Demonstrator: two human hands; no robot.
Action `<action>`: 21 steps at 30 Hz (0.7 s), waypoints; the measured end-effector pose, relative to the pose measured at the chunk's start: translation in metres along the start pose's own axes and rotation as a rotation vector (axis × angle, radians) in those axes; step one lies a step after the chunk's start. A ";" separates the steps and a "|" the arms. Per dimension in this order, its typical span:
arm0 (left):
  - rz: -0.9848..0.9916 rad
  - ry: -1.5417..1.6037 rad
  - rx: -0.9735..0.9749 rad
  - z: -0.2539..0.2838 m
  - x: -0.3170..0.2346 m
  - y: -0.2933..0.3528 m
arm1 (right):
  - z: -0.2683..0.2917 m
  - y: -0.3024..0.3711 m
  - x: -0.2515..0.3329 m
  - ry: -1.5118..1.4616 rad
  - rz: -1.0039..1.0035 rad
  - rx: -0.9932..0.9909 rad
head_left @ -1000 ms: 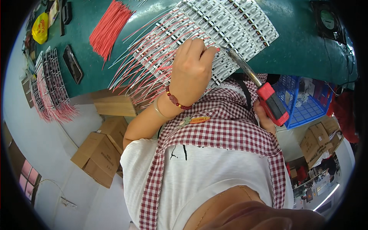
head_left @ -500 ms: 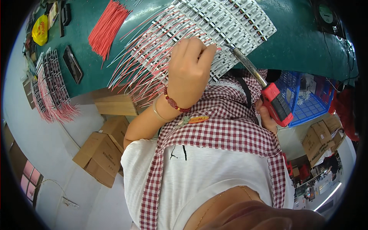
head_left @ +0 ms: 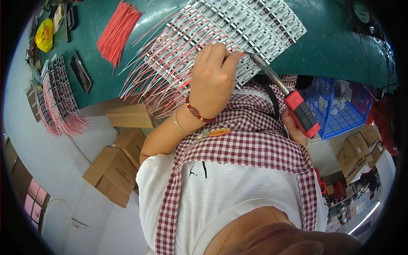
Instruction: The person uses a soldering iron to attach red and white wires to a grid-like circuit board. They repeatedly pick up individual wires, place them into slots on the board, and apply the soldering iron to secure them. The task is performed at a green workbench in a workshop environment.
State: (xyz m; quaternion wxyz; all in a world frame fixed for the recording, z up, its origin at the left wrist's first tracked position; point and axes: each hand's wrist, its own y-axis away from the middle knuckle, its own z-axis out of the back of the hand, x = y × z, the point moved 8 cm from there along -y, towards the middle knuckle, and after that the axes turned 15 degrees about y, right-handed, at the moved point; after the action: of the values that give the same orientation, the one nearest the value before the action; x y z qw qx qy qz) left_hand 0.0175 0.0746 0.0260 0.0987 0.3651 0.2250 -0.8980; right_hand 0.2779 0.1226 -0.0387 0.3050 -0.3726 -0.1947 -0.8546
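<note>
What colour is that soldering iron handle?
The handle is red and black, best seen in the head view.

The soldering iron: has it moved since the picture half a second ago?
Yes. Judged against the blue basket, the soldering iron has shifted slightly to the left, bringing its tip nearer the left hand.

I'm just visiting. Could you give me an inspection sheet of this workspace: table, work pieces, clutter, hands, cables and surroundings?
Surface: green table, shiny.
Job's things: sheet of grey parts, with red and white wires over its left portion; soldering iron; red wire bundle lying apart.
Clutter: dark phone-like slab, yellow bag, another wired stack, all at left.
Hands: left hand over the sheet, near the iron's tip, anything pinched too small to tell; right hand holds the iron's handle.
Cables: thin dark cable at right.
Surroundings: cardboard boxes, blue plastic basket.
</note>
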 end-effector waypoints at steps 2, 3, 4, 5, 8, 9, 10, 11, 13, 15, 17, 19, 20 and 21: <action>0.002 -0.005 0.004 0.000 0.001 0.000 | 0.001 0.002 -0.001 0.028 0.001 0.004; 0.002 -0.008 0.006 0.000 0.001 0.000 | -0.001 0.008 -0.009 0.050 -0.023 0.016; 0.009 -0.011 0.015 0.000 0.001 -0.001 | 0.000 0.009 -0.010 0.038 -0.031 0.009; 0.016 -0.015 0.023 0.000 0.001 -0.002 | 0.001 0.009 -0.010 0.027 -0.040 0.003; 0.018 -0.019 0.038 0.000 0.000 -0.002 | 0.005 0.004 -0.003 -0.063 -0.023 -0.038; 0.016 -0.019 0.040 0.000 -0.001 -0.002 | 0.004 0.005 -0.004 -0.064 -0.022 -0.028; 0.015 -0.016 0.040 0.000 0.000 -0.002 | 0.004 0.004 -0.003 -0.047 -0.006 -0.023; 0.014 -0.012 0.041 0.000 0.001 -0.002 | 0.003 0.003 -0.001 -0.031 0.010 -0.019; 0.020 -0.005 0.064 -0.002 0.001 -0.002 | 0.004 -0.003 0.009 0.032 0.056 -0.027; 0.032 0.003 0.110 -0.005 0.001 0.000 | 0.005 -0.007 0.017 0.083 0.063 -0.031; 0.036 0.006 0.109 -0.004 0.001 0.000 | 0.008 -0.010 0.022 0.119 0.088 -0.050; 0.036 0.002 0.089 -0.002 0.001 0.000 | 0.009 -0.008 0.020 0.120 0.098 -0.068; 0.024 -0.002 0.073 -0.001 0.000 -0.001 | 0.009 -0.005 0.015 0.105 0.078 -0.070; 0.013 -0.006 0.056 0.000 -0.001 -0.002 | 0.006 0.007 -0.005 0.058 0.014 -0.044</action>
State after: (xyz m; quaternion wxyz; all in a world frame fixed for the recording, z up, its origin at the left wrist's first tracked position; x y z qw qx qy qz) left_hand 0.0175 0.0768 0.0271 0.0951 0.3666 0.1969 -0.9043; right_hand 0.2877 0.1228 -0.0379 0.3081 -0.3558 -0.1641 -0.8669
